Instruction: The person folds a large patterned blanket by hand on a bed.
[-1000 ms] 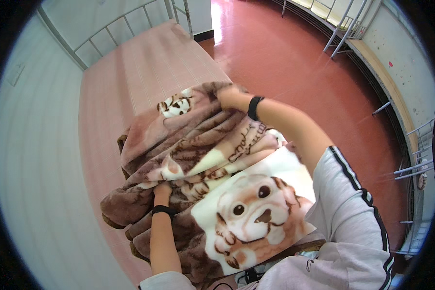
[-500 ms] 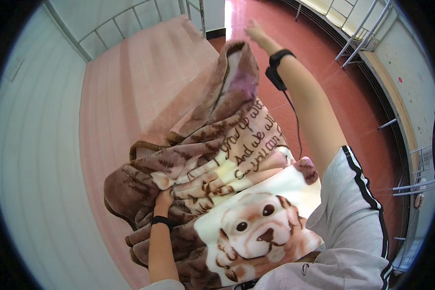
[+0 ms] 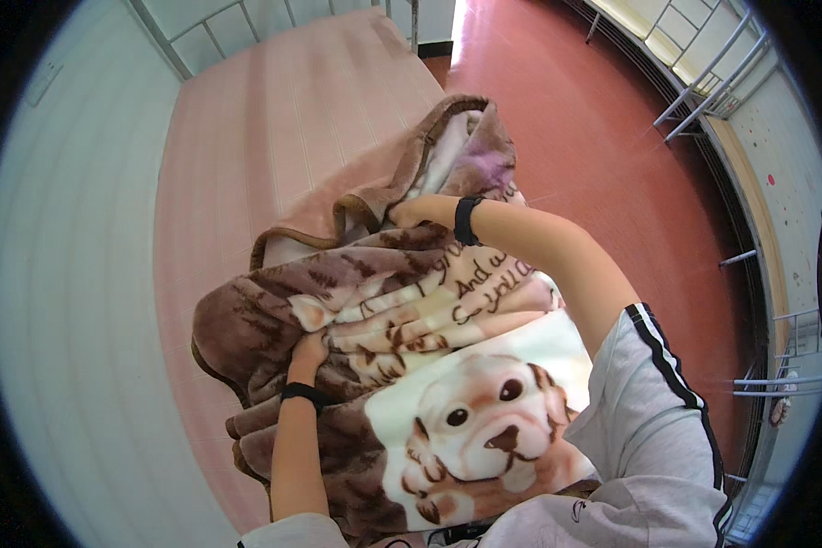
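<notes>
- Left hand point(image 3: 310, 351): fingers sunk into bunched cloth; folds converge there. Closed or loose: cannot tell, fingertips hidden.
- Right hand point(image 3: 416, 211): farther forward, at a turned-back fold; fingers partly covered by it, so grip cannot be confirmed.
- Black wristbands point(image 3: 302, 393) on both wrists, clear of the cloth.
- Thick brown, cream and pink plush blanket with puppy print and dark piped edge point(image 3: 489, 420): under both hands, bunched on the near part of the bed, lower end against the person. Far corner curled, pale underside showing; middle rucked.
- Bed with pale pink striped sheet point(image 3: 228, 164): bare beyond the blanket; white wall point(image 3: 73, 274) at left, glossy red floor point(image 3: 566, 137) at right.
- Handling (judgement): left hand best serves as anchor while right works the fold. Take piping plus both layers, since plush may slip off itself; smooth from the anchor outward; keep the right edge off the floor.
</notes>
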Motion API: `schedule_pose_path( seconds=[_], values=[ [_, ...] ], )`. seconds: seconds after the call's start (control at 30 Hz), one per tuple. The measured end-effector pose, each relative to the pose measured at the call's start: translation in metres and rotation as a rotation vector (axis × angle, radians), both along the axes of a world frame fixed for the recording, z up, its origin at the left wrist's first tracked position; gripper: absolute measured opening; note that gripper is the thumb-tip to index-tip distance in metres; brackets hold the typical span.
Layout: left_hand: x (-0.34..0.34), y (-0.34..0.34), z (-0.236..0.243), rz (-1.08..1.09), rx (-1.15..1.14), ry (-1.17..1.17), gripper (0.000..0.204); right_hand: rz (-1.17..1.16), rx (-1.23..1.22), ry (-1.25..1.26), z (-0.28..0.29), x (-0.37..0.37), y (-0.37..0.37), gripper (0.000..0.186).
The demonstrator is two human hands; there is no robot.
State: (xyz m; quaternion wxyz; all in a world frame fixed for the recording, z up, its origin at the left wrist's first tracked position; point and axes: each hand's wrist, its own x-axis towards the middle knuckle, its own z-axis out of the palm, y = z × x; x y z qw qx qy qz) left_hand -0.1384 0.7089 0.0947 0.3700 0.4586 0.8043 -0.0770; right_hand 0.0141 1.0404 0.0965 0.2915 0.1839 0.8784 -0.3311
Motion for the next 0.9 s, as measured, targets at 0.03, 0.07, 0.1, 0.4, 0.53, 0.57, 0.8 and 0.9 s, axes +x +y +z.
schedule_pose_path(
  seconds=[0.03, 0.07, 0.1, 0.4, 0.53, 0.57, 0.8, 0.9],
  values=[
    [-0.003, -0.004, -0.004, -0.027, 0.043, 0.000, 0.037, -0.098, -0.090, -0.078, 0.032, -0.002, -0.013, 0.067],
    [-0.006, -0.010, -0.016, -0.008, 0.037, 0.040, 0.034, -0.410, -0.115, -0.017, 0.030, -0.010, -0.017, 0.094],
    [-0.006, -0.009, -0.009, 0.032, -0.040, -0.011, 0.033, -0.706, -0.429, 0.074, 0.035, -0.021, -0.018, 0.093],
    [-0.008, -0.005, -0.007, 0.030, 0.053, -0.160, 0.040, -1.763, -1.302, 0.350, 0.028, -0.043, 0.022, 0.056],
    [-0.008, -0.005, -0.007, 0.058, 0.028, -0.192, 0.042, -2.193, -1.297, 0.631, 0.021, -0.044, 0.041, 0.045],
    [-0.008, -0.003, -0.003, 0.066, 0.016, -0.187, 0.043, -2.195, -1.145, 0.704, 0.012, -0.040, 0.038, 0.032],
    [-0.014, -0.009, -0.004, 0.088, 0.050, -0.240, 0.045, -1.265, -0.049, 0.400, 0.015, 0.002, 0.037, 0.028],
    [-0.016, -0.017, 0.007, 0.231, 0.011, -0.312, 0.044, -1.572, -0.226, 0.744, 0.030, 0.012, 0.041, 0.027]
  ],
)
